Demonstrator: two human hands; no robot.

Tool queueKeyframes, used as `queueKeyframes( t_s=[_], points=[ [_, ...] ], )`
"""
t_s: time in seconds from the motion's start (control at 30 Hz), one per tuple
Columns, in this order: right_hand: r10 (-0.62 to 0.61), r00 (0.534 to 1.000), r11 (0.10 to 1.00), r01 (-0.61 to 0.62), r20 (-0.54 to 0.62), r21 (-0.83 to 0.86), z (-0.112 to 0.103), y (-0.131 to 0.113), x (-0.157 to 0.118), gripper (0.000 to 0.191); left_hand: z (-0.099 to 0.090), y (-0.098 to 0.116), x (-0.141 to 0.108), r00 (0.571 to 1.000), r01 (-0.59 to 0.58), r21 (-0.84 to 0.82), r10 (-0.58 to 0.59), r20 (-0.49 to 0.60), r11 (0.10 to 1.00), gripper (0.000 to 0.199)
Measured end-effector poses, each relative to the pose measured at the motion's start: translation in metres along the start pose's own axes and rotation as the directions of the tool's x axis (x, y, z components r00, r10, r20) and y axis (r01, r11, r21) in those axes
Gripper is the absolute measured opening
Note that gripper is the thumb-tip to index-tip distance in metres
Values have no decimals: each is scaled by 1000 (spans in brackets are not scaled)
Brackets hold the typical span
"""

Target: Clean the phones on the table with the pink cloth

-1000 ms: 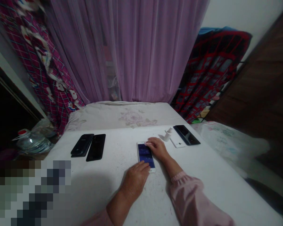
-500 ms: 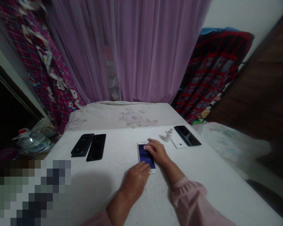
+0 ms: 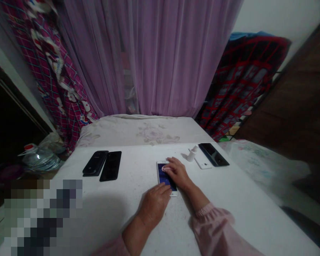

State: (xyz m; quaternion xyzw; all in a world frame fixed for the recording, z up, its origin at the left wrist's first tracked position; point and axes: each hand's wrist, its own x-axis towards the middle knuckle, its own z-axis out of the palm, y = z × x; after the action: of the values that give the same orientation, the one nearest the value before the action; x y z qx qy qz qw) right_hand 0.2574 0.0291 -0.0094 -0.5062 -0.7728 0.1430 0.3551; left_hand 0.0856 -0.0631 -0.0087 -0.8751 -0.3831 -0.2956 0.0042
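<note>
A white smartphone [image 3: 165, 177] lies on the white table top, its dark blue screen lit. My right hand [image 3: 177, 173] lies across the phone's upper half, with its fingertips on the screen. My left hand [image 3: 154, 205] sits at the phone's lower end, its fingers resting on the lower part and edge. Much of the screen is hidden under my right hand. Neither hand shows any tool or cloth. A pink sleeve [image 3: 213, 227] covers my right forearm.
Two black phones [image 3: 106, 166] lie to the left on the table [image 3: 128, 213]. To the right are a small white dropper bottle [image 3: 192, 154], a white phone [image 3: 202, 161] and a black phone [image 3: 213, 154]. Bedding [image 3: 144, 133] lies beyond the table edge.
My right hand's fingertips have slid down the phone's screen toward me. My left hand and the phone have stayed in place, and the view has shifted slightly.
</note>
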Motion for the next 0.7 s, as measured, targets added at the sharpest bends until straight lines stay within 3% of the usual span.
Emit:
queueKeyframes(
  t_s=[0.2,0.53,0.7],
  points=[
    [-28,998,999,26,51,26,-4,-4,-15,15,-1,1,1,999,-17,-2,17,-38,1000,20],
    [173,984,984,-172,41,-42,14,-13,32,16,1,0,0,1000,1,4,-1,31,1000,22],
    [154,987,988,-153,45,-35,14,-14,32,15,0,1,0,999,8,-19,-7,31,1000,23]
  ],
)
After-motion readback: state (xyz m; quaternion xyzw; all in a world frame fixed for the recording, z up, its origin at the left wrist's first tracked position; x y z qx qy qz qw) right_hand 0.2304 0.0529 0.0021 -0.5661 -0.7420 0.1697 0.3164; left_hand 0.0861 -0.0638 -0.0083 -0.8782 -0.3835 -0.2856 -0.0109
